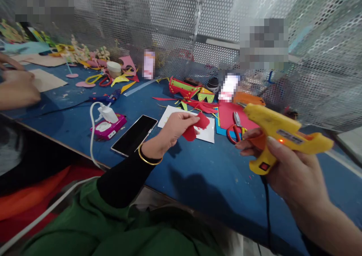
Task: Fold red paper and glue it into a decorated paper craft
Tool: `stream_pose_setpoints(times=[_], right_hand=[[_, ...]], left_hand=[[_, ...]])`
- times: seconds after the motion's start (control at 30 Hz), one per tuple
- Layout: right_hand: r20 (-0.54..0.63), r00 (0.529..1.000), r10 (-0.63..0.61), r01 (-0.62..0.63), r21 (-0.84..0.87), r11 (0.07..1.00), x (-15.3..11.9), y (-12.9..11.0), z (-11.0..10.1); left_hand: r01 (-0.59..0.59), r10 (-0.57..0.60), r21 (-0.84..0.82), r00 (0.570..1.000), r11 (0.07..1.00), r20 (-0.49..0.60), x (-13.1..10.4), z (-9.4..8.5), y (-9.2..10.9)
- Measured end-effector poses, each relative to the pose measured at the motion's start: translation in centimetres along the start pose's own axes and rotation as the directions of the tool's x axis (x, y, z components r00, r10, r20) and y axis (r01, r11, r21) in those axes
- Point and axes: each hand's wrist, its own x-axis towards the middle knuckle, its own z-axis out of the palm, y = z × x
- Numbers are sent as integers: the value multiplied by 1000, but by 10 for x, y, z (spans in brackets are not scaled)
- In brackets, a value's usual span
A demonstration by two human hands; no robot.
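Between the thumb and fingers of my left hand (177, 129) is a cut piece of red paper (203, 121), held above a white sheet (207, 133) on the blue table. My right hand (296, 169) grips a yellow hot glue gun (273, 125), raised over the table with its nozzle pointing left. An orange light glows on the gun's side, and its black cord hangs down. Close to the right fingertips lie red-handled scissors (234, 131). Behind the white sheet are red paper strips (202, 105) and a red and green paper shape with yellow dots (182, 88).
A black phone (135, 135) lies left of my left hand, beside a magenta power adapter (109, 127) with a white plug and cable. A blue glue gun (109, 97) and yellow-handled scissors (94, 78) lie farther left. Another person's arm (18, 88) rests at the far left. Perforated metal (169, 25) borders the back.
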Motion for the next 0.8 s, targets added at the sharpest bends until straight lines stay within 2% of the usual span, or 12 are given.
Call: stream_pose_setpoints(times=[0.1,0.2,0.3,0.5,0.63,0.8], right_hand=[[88,993,-80,86,-62,994,7,26,1],[59,995,-84,93,-158,983,5,50,-6],[22,998,-60,63,-213,975,2,63,-10],[53,994,93,-82,-185,979,6,73,-6],[89,986,144,-132,-128,983,5,74,-1],[61,980,191,-182,-120,976,-1,74,1]], left_hand=[[73,-78,87,995,994,64,-4,8,-11],[110,-120,113,989,987,82,-6,13,-17],[127,-134,92,988,988,72,-8,18,-19],[110,-116,78,990,991,79,-11,21,-24],[119,-124,52,985,992,119,-14,23,-27],[168,-174,50,969,984,173,-18,27,-29]])
